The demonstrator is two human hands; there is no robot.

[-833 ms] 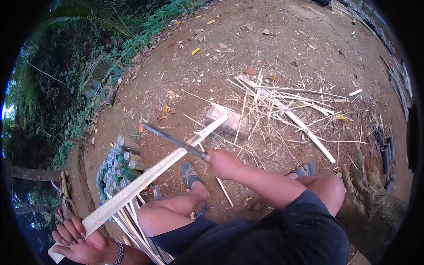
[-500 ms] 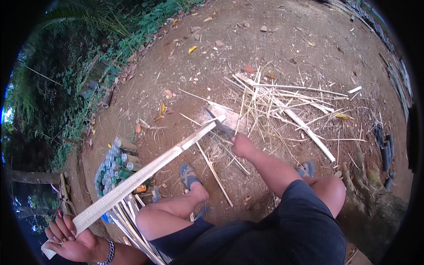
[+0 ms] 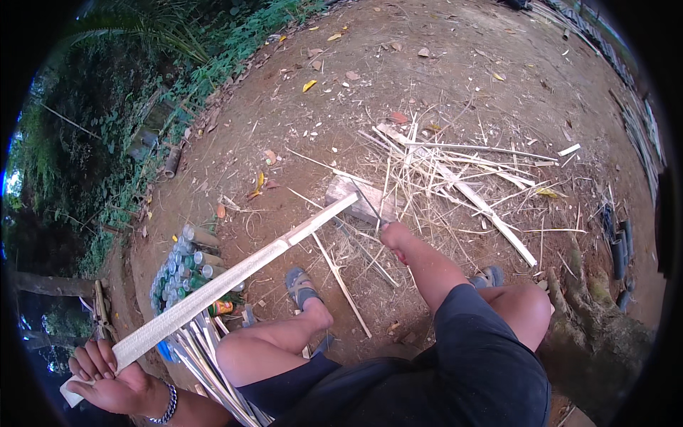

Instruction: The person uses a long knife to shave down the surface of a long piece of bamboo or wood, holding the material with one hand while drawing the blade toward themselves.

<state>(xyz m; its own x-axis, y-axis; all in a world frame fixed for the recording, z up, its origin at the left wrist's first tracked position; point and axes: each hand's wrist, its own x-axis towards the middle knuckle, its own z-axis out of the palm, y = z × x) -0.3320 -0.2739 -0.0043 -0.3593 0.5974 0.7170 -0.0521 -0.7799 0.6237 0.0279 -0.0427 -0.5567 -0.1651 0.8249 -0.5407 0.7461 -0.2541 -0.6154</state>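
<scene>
A long pale split bamboo strip [image 3: 220,282] slants across from lower left to the middle. My left hand [image 3: 117,388] is closed around its near end, with a chain bracelet at the wrist. The strip's far end rests over or just above a wooden block [image 3: 341,188] on the ground. My right hand [image 3: 398,240] grips a knife [image 3: 371,205], its handle mostly hidden in the fist. The dark, narrow blade points away and to the left, beside the strip's far end; whether they touch, I cannot tell.
Pale bamboo offcuts and shavings [image 3: 448,171] lie heaped at the far right of the block. Bottles [image 3: 186,267] are stacked left of my left foot, near a bundle of thin strips [image 3: 210,363]. A tree root [image 3: 587,320] rises at the right.
The knife has turned, so its blade now shows edge-on and narrower. My right hand has shifted slightly right. The strip stays in my left hand, hardly moved.
</scene>
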